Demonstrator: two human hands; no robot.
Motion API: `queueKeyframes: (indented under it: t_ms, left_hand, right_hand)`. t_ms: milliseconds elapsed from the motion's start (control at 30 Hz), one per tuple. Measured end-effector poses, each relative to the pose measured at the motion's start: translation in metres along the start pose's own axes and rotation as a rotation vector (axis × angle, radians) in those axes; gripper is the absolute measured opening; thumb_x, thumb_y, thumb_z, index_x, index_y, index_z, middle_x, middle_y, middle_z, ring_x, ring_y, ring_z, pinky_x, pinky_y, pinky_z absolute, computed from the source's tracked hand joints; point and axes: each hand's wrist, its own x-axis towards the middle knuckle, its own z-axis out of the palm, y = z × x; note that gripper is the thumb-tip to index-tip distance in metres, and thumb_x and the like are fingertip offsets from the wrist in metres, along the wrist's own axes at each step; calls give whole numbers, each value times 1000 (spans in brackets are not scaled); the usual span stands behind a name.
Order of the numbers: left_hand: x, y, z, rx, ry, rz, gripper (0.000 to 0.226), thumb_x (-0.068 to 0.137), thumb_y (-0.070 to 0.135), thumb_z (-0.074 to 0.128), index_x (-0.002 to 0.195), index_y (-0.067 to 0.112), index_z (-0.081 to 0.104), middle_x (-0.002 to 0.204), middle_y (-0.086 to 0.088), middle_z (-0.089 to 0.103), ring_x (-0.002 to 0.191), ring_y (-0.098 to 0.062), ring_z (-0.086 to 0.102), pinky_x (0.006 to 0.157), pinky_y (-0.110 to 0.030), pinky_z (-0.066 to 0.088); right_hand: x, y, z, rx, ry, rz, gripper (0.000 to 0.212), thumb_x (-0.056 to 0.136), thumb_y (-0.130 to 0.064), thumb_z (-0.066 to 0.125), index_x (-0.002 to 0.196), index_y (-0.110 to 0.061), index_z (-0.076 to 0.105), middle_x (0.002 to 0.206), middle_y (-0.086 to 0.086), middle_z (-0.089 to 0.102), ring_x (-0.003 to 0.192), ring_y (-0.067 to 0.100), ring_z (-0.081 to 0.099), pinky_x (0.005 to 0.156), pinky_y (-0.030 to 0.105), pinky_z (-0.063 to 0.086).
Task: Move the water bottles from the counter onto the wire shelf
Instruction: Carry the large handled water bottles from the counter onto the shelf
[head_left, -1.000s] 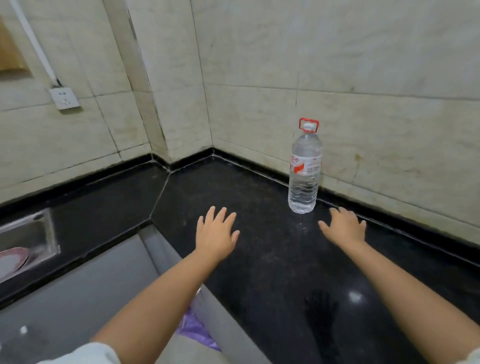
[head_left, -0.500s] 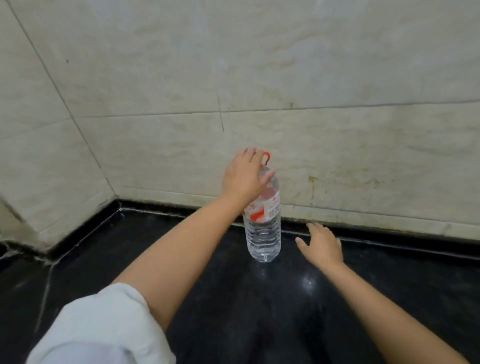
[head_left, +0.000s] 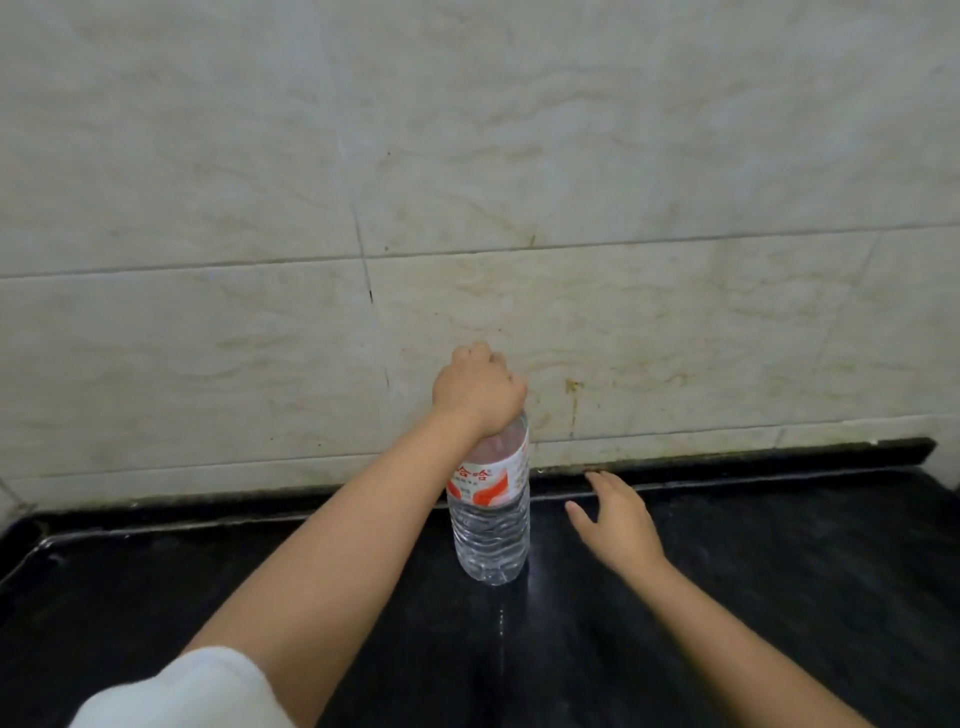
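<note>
A clear water bottle (head_left: 491, 525) with a white and red label stands upright on the black counter (head_left: 779, 571), close to the wall. My left hand (head_left: 479, 391) grips the bottle's top, with the fingers curled over it so the cap and red handle are hidden. My right hand (head_left: 618, 525) hovers just right of the bottle, fingers relaxed and apart, holding nothing. No wire shelf is in view.
A pale tiled wall (head_left: 467, 208) rises right behind the counter, with a black upstand (head_left: 727, 460) along its foot. The counter's back edge ends at the far right (head_left: 930, 447).
My left hand has gone from resting open on the bottle's top to closing round it. The view has shifted closer and to the right. My right hand has stayed beside the bottle.
</note>
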Motion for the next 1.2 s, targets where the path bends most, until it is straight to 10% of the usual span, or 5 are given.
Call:
queueKeyframes:
  t_ms: [300,500,667,967,1200]
  left_hand:
    - [-73,-78,8,-153,180,-23,69,92,37,27,145,-1,4,152,-20,16,139,-31,18,112,-32,14]
    - [-176,-163,60,-576,260,-449,83,87,25,59,145,2,5,153,-15,16,141,-24,20,111,-23,17]
    - [-277,-212,147,-759,15,-906,93,74,27,74,143,2,17,141,-15,41,130,-27,41,108,-34,35]
    - [-272,-235,158,-730,174,-885,91,68,26,79,141,10,28,145,-8,36,135,-21,34,105,-28,32]
    - [-259,-244,169,-776,92,-882,102,67,23,80,145,5,17,151,-10,25,139,-20,27,111,-28,24]
  right_hand:
    - [0,-36,44,284,-187,82,58,94,-37,44,141,-4,31,149,14,34,138,26,31,110,31,26]
    - [-5,-72,98,408,-298,57,58,90,-42,50,140,-17,34,141,20,42,131,33,39,109,41,33]
    - [-17,-102,124,185,-339,-75,59,86,-37,59,139,-23,36,146,23,24,135,38,24,111,40,24]
    - [13,-119,137,423,-415,-75,63,78,-13,72,130,-10,37,137,13,43,108,19,45,84,27,35]
    - [11,-102,149,562,-352,-46,77,74,-12,75,139,-21,35,144,6,41,131,24,41,107,33,32]
